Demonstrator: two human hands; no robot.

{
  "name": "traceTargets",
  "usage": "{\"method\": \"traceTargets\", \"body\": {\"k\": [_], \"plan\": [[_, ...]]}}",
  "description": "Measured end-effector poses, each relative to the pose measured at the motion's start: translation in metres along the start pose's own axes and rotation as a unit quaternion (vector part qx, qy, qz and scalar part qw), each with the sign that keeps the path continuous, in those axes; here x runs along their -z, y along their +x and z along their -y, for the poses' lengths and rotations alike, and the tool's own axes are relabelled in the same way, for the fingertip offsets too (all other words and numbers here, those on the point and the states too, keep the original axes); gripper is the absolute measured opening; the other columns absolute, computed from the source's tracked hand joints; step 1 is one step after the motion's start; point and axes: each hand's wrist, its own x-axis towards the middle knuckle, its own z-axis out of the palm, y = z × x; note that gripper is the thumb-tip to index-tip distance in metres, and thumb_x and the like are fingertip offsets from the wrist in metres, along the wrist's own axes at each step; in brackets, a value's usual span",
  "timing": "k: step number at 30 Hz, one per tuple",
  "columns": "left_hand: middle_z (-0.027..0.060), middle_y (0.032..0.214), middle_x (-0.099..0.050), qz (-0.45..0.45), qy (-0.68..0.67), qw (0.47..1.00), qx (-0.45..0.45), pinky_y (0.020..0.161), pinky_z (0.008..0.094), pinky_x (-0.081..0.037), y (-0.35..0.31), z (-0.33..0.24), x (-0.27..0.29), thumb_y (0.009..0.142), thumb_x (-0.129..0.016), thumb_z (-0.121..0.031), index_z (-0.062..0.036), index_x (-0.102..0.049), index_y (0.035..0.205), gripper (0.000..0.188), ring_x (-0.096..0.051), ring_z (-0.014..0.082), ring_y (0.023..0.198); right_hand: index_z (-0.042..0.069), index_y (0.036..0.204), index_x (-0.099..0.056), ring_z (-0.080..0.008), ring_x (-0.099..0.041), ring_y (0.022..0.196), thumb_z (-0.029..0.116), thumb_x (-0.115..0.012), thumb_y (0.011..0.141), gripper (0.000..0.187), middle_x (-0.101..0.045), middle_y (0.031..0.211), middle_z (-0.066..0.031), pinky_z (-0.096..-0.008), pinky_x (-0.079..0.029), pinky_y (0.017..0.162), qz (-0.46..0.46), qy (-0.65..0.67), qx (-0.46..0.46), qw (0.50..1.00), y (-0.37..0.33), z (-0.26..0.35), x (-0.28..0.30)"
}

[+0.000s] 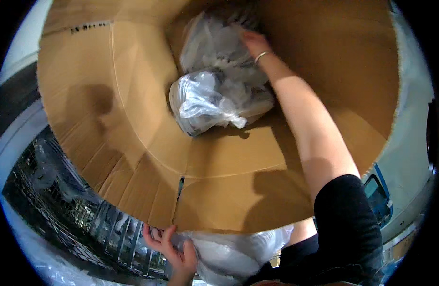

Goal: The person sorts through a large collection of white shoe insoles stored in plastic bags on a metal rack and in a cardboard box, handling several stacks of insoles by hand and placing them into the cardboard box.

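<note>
A large cardboard box [133, 81] opens toward me. Deep inside lies a clear plastic bag [214, 45] with pale contents that I cannot make out. In front of it sits a knotted clear bag [200, 102] holding a stack of round, white, rimmed pieces. My right hand [254, 43] reaches far into the box, its fingers closed at the top of the farther bag, the fingertips blurred and partly in shadow. Down at the box's near rim, my left hand [174, 250] touches the cardboard edge with its fingers apart.
Below the near rim is another filled, whitish plastic bag [229, 255]. Black wire shelving or crates [91, 233] with plastic-wrapped things stand at the lower left. A blue-edged object [379, 195] lies beyond the box on the right.
</note>
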Motion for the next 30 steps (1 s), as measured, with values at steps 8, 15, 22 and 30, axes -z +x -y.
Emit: {"method": "traceTargets", "body": {"k": [8, 15, 22, 30], "plan": [[0.0207, 0.124, -0.021, -0.064, 0.157, 0.985, -0.031, 0.093, 0.0458, -0.017, -0.004, -0.002, -0.007, 0.069, -0.052, -0.017, -0.0031, -0.046, 0.098, 0.032, -0.023, 0.0348, 0.114, 0.002, 0.089, -0.055, -0.0187, -0.052, 0.082, 0.014, -0.052, 0.074, 0.02, -0.055, 0.088, -0.0117, -0.0275, -0.04, 0.076, 0.059, 0.106, 0.077, 0.99, -0.141, 0.189, 0.106], [0.0124, 0.101, -0.051, 0.054, 0.103, 0.991, -0.065, 0.086, 0.0356, -0.032, 0.041, -0.053, -0.003, 0.073, -0.052, -0.01, -0.002, -0.05, 0.092, 0.021, -0.046, 0.0267, 0.096, 0.005, 0.087, -0.049, -0.0136, -0.05, 0.075, 0.0, -0.048, 0.074, 0.014, -0.052, 0.08, -0.0035, -0.0263, -0.042, 0.07, -0.173, 0.339, 0.067, 0.922, -0.199, 0.219, 0.308], [0.0152, 0.103, -0.049, 0.081, 0.082, 0.99, -0.081, 0.086, 0.0369, -0.034, 0.174, -0.035, -0.085, 0.07, -0.059, -0.018, -0.0039, -0.045, 0.108, 0.042, -0.045, 0.0286, 0.1, 0.003, 0.085, -0.049, -0.0118, -0.049, 0.073, 0.003, -0.049, 0.076, 0.009, -0.052, 0.082, -0.0038, -0.0227, -0.041, 0.063, -0.247, 0.321, 0.008, 0.914, -0.163, 0.075, 0.322], [0.0074, 0.111, -0.047, 0.243, 0.417, 0.865, -0.136, 0.091, 0.0358, -0.026, 0.207, -0.001, -0.172, 0.067, -0.062, -0.023, -0.0126, -0.046, 0.11, 0.047, -0.037, 0.0226, 0.11, 0.001, 0.093, -0.052, -0.0051, -0.04, 0.062, 0.016, -0.057, 0.074, 0.025, -0.051, 0.07, 0.0023, -0.017, -0.032, 0.054, -0.089, 0.137, -0.141, 0.977, -0.13, -0.039, 0.289]]}}
